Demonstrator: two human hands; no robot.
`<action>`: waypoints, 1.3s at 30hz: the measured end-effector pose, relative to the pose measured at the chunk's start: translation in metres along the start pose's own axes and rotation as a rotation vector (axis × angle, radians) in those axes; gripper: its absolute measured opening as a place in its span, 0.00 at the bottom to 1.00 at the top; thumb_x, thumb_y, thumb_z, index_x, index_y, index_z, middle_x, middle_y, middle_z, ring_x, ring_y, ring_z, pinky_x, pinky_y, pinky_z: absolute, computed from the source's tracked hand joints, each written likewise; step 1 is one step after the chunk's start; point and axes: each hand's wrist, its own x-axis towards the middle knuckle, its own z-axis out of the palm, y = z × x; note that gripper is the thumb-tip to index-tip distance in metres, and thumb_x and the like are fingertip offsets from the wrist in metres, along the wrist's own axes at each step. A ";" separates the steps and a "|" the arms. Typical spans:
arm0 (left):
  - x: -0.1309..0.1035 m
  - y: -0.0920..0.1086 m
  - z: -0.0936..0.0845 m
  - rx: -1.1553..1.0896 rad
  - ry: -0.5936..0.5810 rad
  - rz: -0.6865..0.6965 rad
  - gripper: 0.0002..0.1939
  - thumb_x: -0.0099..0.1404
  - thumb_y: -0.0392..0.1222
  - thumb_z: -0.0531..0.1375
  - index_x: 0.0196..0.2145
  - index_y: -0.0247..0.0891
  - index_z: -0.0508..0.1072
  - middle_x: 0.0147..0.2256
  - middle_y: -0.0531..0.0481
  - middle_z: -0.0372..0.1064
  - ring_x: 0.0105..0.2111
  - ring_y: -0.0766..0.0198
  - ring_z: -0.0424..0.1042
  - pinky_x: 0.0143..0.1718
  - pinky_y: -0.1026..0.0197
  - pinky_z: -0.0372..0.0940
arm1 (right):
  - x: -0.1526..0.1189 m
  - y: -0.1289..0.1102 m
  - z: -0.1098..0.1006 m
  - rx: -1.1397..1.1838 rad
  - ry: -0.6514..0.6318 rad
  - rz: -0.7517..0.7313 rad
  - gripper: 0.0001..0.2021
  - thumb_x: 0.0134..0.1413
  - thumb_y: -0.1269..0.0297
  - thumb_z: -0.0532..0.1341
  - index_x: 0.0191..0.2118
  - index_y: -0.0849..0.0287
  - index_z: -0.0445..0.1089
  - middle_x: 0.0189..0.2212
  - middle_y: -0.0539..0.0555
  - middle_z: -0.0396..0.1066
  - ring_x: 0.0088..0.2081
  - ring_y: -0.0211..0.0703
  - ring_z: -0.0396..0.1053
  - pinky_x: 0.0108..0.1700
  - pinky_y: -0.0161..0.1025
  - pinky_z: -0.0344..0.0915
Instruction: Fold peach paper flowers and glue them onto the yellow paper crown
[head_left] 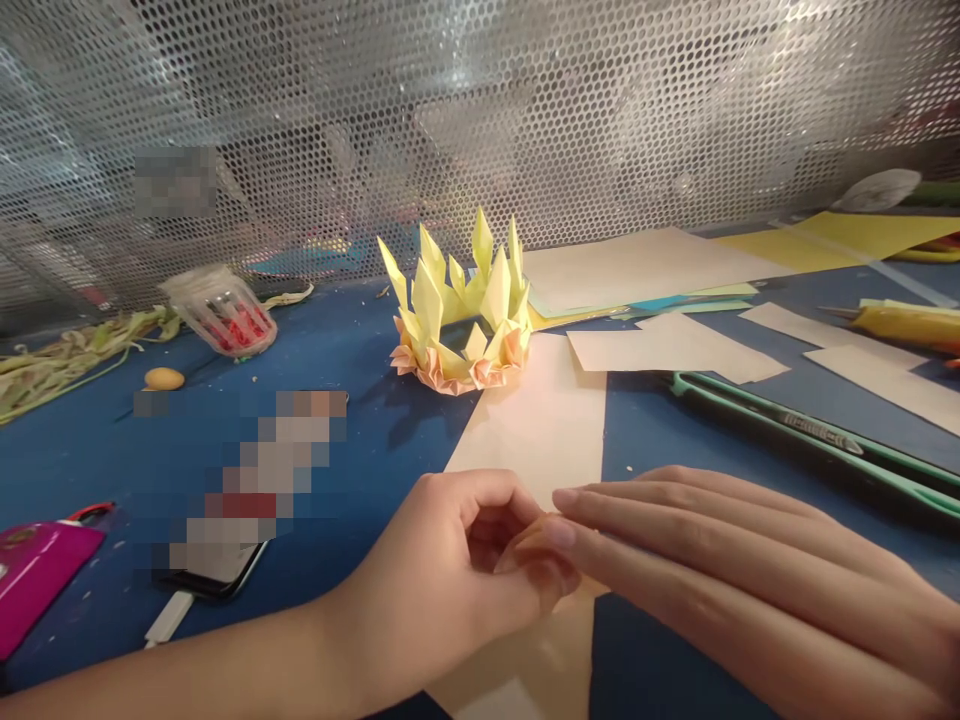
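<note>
My left hand [442, 570] is curled, thumb and fingers pinched on a small piece of peach paper [597, 586] that is mostly hidden. From the right, my right hand [750, 560] reaches in with long, straight fingers held close together. Its fingertips press at the same pinch; the thumb is out of sight underneath. Below both hands lies a pale paper strip [536, 430] on the blue table. Just beyond stands a crown of folded paper [454, 310], with yellow pointed pieces above a ring of peach folds.
A green-edged utility knife [817, 440] and cut paper pieces [679, 345] lie at right. Larger sheets [645, 265] rest against the perforated metal screen [600, 130]. Leftward are a phone [232, 570] with a cable, a tilted jar [221, 310], a small egg-shaped object [164, 379] and a magenta item [45, 580].
</note>
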 end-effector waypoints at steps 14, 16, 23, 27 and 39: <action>0.001 -0.004 -0.002 -0.028 -0.038 -0.005 0.13 0.64 0.43 0.73 0.32 0.36 0.74 0.30 0.56 0.69 0.32 0.68 0.65 0.36 0.65 0.62 | 0.009 0.009 -0.001 0.069 -0.025 -0.041 0.24 0.76 0.71 0.46 0.68 0.51 0.69 0.54 0.56 0.82 0.55 0.50 0.81 0.60 0.44 0.77; 0.000 -0.002 -0.003 -0.048 -0.035 -0.027 0.14 0.60 0.40 0.76 0.30 0.36 0.74 0.28 0.57 0.68 0.31 0.69 0.64 0.34 0.66 0.60 | 0.009 0.008 -0.001 0.098 -0.007 -0.070 0.21 0.78 0.69 0.47 0.64 0.54 0.71 0.53 0.57 0.82 0.55 0.48 0.80 0.58 0.39 0.77; -0.002 0.002 -0.004 -0.026 -0.054 -0.001 0.13 0.62 0.42 0.75 0.31 0.37 0.75 0.28 0.57 0.67 0.30 0.70 0.61 0.33 0.67 0.58 | 0.029 0.008 0.001 0.437 -0.005 0.224 0.07 0.68 0.70 0.64 0.45 0.51 0.77 0.34 0.48 0.81 0.32 0.37 0.80 0.35 0.27 0.77; -0.004 0.002 -0.006 0.073 -0.021 0.009 0.13 0.64 0.45 0.72 0.30 0.36 0.75 0.27 0.57 0.65 0.30 0.69 0.60 0.31 0.65 0.55 | 0.040 0.011 0.003 0.613 -0.086 0.490 0.05 0.64 0.58 0.70 0.39 0.52 0.81 0.24 0.46 0.79 0.23 0.36 0.75 0.25 0.27 0.73; 0.001 0.000 -0.006 0.040 0.050 0.067 0.09 0.68 0.46 0.70 0.36 0.39 0.86 0.34 0.51 0.82 0.35 0.64 0.74 0.36 0.67 0.66 | 0.040 0.008 0.003 0.834 -0.039 0.685 0.06 0.57 0.53 0.75 0.36 0.47 0.85 0.27 0.47 0.82 0.27 0.35 0.76 0.30 0.26 0.73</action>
